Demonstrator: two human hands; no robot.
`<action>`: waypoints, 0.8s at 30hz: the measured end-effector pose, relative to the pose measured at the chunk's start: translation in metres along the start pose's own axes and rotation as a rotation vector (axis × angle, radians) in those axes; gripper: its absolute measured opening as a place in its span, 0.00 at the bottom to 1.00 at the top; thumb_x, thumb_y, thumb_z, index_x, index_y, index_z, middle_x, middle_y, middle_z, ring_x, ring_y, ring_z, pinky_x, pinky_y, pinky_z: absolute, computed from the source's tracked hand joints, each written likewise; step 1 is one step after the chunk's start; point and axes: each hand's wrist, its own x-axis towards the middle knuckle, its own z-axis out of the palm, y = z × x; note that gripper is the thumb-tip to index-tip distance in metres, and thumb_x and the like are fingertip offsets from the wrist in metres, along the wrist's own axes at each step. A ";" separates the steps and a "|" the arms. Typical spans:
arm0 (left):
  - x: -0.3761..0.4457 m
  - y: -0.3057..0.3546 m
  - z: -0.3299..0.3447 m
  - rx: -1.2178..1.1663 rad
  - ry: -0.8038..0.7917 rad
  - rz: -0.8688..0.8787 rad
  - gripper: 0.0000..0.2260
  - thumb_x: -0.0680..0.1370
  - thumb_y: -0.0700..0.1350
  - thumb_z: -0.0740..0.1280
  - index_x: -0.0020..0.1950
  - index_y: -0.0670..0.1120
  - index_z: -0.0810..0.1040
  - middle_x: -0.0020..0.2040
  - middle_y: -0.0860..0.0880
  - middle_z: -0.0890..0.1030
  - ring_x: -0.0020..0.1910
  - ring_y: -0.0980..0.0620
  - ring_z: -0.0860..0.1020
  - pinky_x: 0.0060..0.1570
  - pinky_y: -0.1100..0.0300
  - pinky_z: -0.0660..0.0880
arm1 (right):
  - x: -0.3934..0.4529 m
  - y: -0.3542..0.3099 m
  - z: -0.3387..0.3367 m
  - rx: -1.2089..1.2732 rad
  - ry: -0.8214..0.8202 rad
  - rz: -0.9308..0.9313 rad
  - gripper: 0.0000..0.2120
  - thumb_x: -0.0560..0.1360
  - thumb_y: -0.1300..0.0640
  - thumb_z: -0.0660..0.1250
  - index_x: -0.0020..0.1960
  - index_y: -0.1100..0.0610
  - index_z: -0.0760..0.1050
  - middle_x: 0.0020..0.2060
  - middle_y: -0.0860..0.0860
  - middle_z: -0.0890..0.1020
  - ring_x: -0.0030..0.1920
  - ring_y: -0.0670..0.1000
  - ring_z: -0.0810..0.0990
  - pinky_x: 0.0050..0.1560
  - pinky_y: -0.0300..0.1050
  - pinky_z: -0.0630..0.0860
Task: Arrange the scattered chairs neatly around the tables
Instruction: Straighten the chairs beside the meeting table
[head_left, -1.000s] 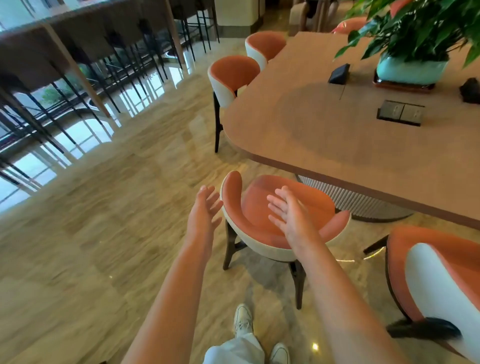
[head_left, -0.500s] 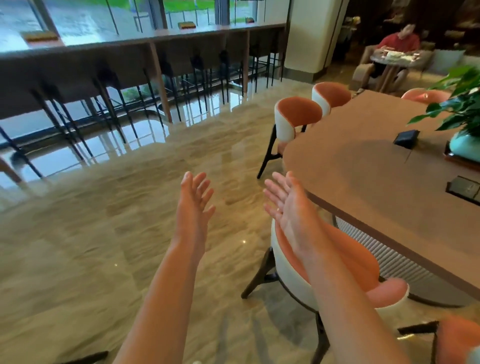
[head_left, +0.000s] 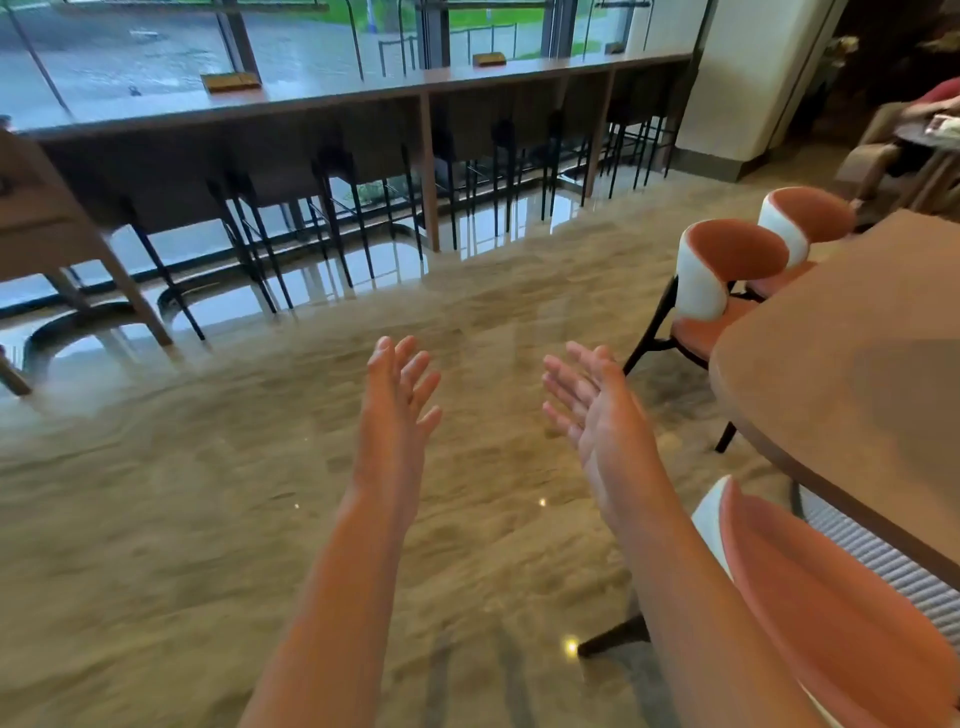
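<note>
Chairs are standing along the table (head_left: 852, 364) edge at frame right; nearest chair (head_left: 831, 613) is sitting lower right, two chairs (head_left: 727, 275) further up; likely rigid, moderately heavy; grip the curved backrest rim; left hand (head_left: 397, 410) and right hand (head_left: 592, 410) are hovering, fingers spread, holding nothing.

Café lounge; window counter (head_left: 363, 88); bar stools (head_left: 337, 208); table (head_left: 857, 364).

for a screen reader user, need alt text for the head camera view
Both hands, left hand and right hand, are raised open and empty over a shiny floor; orange chairs line a wooden table on the right.
</note>
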 end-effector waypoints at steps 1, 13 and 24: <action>0.011 0.001 -0.004 0.003 0.003 0.003 0.24 0.84 0.61 0.51 0.76 0.53 0.70 0.73 0.51 0.73 0.70 0.53 0.74 0.73 0.47 0.66 | 0.009 0.003 0.007 -0.002 -0.004 0.007 0.26 0.80 0.39 0.58 0.72 0.52 0.69 0.63 0.50 0.80 0.66 0.49 0.77 0.70 0.52 0.71; 0.175 -0.005 -0.018 0.107 0.067 -0.003 0.24 0.83 0.62 0.52 0.75 0.54 0.70 0.73 0.53 0.73 0.70 0.55 0.72 0.72 0.49 0.66 | 0.175 0.042 0.056 -0.055 -0.001 0.118 0.23 0.84 0.47 0.55 0.75 0.56 0.67 0.64 0.54 0.80 0.65 0.51 0.78 0.69 0.53 0.73; 0.343 0.018 -0.004 0.118 0.142 0.009 0.23 0.83 0.61 0.53 0.75 0.55 0.71 0.73 0.54 0.74 0.70 0.57 0.72 0.72 0.51 0.67 | 0.362 0.031 0.122 -0.004 -0.109 0.154 0.23 0.84 0.48 0.56 0.77 0.56 0.64 0.65 0.54 0.80 0.64 0.50 0.79 0.68 0.52 0.74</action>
